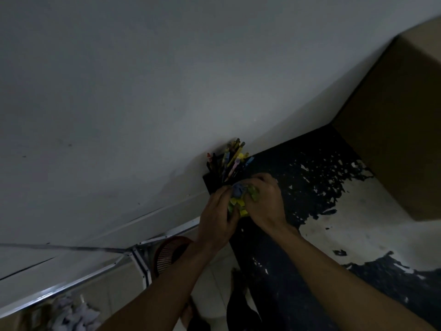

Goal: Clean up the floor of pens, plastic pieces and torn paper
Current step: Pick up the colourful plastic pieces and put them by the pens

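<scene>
Down in the lower left I am looking past a heap of crumpled white torn paper (pixel 71 314) lying on the pale floor (pixel 214 278), and just beyond it a round reddish slatted basket (pixel 170 254) is standing beside a metal table leg (pixel 142 266). My left hand (pixel 216 217) is curling around a clump of plastic pieces (pixel 239 201) — small yellow, green and blue bits, hard-edged and irregular — and it is cupping them from the left side and below. They are looking light and stiff, but loose and many, so I judge they will spill through any gap; I am thinking the safe hold is a closed cup under the pile, not a pinch on one piece. Just behind the clump, a black pen holder (pixel 212 181) is sitting against the grey wall (pixel 143 91) on the table (pixel 310 182), bristling with thin, rigid pens (pixel 232 158) in yellow, blue and dark colours. My right hand (pixel 265 201) is pressing in from the other side, fingers curled over the top of the same clump, so both hands are closing on it together above the table's edge. The table is dark with its coating flaking away in ragged pale patches — rough, probably snagging. At the far right a plain brown cardboard box (pixel 401 130) is standing, flat-sided and matte.
</scene>
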Demonstrator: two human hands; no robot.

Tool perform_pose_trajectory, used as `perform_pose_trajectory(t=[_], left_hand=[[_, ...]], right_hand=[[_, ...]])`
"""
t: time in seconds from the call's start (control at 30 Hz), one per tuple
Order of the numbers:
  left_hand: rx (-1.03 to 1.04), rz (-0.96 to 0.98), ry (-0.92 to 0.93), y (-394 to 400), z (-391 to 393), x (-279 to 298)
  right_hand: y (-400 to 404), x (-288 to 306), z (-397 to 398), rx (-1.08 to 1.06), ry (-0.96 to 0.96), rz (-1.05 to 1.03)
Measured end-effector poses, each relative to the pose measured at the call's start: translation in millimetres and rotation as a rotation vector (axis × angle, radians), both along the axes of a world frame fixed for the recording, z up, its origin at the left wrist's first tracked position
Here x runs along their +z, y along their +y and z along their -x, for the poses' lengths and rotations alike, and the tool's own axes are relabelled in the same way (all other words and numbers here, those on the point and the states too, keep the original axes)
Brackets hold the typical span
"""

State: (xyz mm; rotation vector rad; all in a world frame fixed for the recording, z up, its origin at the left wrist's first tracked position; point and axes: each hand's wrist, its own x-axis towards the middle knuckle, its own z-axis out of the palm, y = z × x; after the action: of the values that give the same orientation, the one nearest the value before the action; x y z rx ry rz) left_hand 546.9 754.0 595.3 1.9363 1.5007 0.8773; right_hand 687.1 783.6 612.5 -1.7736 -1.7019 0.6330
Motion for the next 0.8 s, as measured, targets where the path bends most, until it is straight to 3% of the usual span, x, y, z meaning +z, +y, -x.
perform_pose_trajectory(t=[0.17,0.47,0.67,0.8], left_hand=[[0.039,0.001,-0.017,-3.1,10.7,3.4],[0.339,-0.131,0.000,-36.4,79.0,33.2],[0.568,-0.188,0.033,-92.7,146.3,54.8],[0.730,-0.207,0.057,-147.6,193.3,66.7]], right_hand=[[-4.8,8.8,2.3,-0.018,-0.027,-0.214],[-14.1,41.9,57.8,0.162,-0.070,-0.508],[-42.5,63.1,123.6,0.398,-0.007,-0.477],[-75.6,69.9,176.5,0.550,0.045,-0.325]])
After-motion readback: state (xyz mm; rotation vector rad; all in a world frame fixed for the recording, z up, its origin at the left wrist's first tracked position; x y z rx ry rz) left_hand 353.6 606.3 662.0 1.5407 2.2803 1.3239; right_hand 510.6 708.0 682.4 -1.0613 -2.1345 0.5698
